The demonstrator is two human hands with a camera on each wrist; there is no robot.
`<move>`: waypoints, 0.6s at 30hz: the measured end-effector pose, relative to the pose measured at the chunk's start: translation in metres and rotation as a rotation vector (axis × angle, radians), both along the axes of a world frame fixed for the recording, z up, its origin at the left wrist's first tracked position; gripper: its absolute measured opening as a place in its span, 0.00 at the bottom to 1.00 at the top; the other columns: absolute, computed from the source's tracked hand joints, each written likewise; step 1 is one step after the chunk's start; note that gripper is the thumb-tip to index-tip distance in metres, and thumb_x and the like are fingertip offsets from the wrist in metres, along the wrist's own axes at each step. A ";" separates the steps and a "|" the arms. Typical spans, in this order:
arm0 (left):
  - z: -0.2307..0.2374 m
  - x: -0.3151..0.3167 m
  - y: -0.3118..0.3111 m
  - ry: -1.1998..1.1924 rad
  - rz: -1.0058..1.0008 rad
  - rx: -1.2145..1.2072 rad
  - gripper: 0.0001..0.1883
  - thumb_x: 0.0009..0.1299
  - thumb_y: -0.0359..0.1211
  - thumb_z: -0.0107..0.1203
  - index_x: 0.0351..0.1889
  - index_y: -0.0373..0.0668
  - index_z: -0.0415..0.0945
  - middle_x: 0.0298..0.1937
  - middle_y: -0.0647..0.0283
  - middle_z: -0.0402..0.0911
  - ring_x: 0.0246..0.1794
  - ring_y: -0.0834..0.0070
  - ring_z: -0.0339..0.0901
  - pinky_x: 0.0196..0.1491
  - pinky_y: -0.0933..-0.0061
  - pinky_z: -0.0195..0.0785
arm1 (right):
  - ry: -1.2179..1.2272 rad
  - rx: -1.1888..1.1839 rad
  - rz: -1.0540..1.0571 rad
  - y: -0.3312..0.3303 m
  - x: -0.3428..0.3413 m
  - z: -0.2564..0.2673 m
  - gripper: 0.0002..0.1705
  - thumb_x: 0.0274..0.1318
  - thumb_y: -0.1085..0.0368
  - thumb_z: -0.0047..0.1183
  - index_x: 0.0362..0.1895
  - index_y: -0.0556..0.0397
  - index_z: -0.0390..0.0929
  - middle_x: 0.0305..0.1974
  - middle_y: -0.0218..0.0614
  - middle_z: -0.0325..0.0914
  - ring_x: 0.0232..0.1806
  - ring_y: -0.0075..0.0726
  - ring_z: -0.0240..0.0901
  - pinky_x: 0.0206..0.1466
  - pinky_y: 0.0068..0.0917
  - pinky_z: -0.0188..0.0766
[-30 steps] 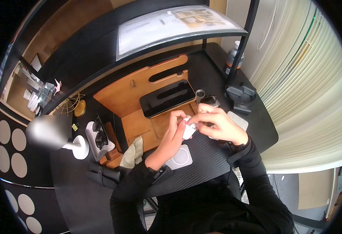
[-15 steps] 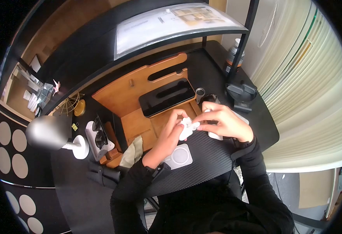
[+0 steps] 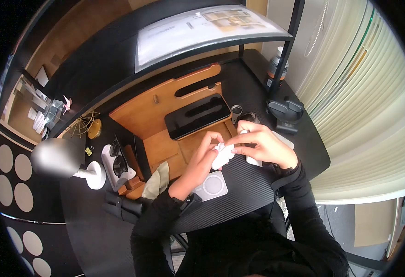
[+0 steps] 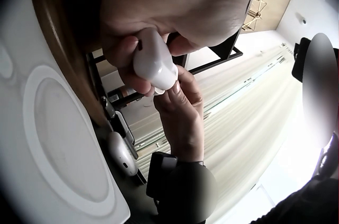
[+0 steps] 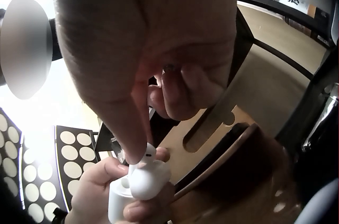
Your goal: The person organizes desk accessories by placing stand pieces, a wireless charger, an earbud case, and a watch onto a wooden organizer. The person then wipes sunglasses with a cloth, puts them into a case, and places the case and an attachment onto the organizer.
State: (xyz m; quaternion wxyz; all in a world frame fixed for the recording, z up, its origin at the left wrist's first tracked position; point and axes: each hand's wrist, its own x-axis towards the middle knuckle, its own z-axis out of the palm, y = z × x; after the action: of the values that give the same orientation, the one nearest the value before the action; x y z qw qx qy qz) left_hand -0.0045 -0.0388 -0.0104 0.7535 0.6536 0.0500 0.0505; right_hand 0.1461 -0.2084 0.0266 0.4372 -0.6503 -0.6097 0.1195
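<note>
Over the desk (image 3: 248,189), near the round-ringed white pad (image 3: 213,185), the left hand (image 3: 198,166) grips the small white earbud case (image 3: 221,159), and the right hand (image 3: 272,147) pinches an earbud (image 5: 150,152) at its mouth. It all looks light, hard and slick, so the case's solid lower body seems the place to hold, sparing the delicate lid (image 5: 151,180), with fingertips lightly on the bud's stem.

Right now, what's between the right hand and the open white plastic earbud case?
In the right wrist view, a white earbud pinched by the right hand.
</note>
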 end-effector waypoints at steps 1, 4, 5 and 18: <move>0.001 -0.001 0.001 0.017 0.004 -0.004 0.13 0.75 0.29 0.37 0.57 0.45 0.62 0.40 0.57 0.78 0.34 0.77 0.76 0.36 0.75 0.71 | -0.026 0.021 0.005 0.001 0.000 -0.002 0.16 0.51 0.68 0.67 0.46 0.50 0.88 0.29 0.33 0.65 0.31 0.32 0.65 0.35 0.30 0.64; 0.000 -0.001 0.000 0.045 -0.027 0.000 0.13 0.75 0.31 0.36 0.57 0.46 0.61 0.40 0.57 0.79 0.34 0.76 0.77 0.36 0.75 0.72 | -0.066 0.029 0.055 0.004 -0.001 -0.006 0.15 0.54 0.67 0.64 0.47 0.49 0.86 0.30 0.36 0.67 0.30 0.39 0.70 0.34 0.35 0.68; 0.000 0.000 0.001 0.055 -0.061 0.007 0.13 0.76 0.32 0.36 0.57 0.46 0.61 0.40 0.57 0.79 0.35 0.76 0.77 0.36 0.75 0.72 | -0.065 0.029 0.052 0.005 -0.001 -0.008 0.15 0.54 0.67 0.64 0.47 0.49 0.86 0.30 0.36 0.67 0.30 0.39 0.70 0.34 0.35 0.68; -0.014 0.004 0.000 -0.064 0.034 0.142 0.14 0.79 0.32 0.34 0.62 0.48 0.53 0.49 0.56 0.78 0.35 0.77 0.79 0.29 0.84 0.62 | 0.020 0.131 -0.014 0.017 -0.015 -0.007 0.24 0.58 0.78 0.46 0.59 0.62 0.76 0.37 0.43 0.70 0.40 0.44 0.69 0.46 0.33 0.68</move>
State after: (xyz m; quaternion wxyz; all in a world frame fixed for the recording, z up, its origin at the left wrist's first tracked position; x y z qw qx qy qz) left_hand -0.0002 -0.0384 -0.0246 0.7054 0.7026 0.0334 0.0876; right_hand 0.1306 -0.1919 0.0195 0.4858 -0.6233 -0.6072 0.0827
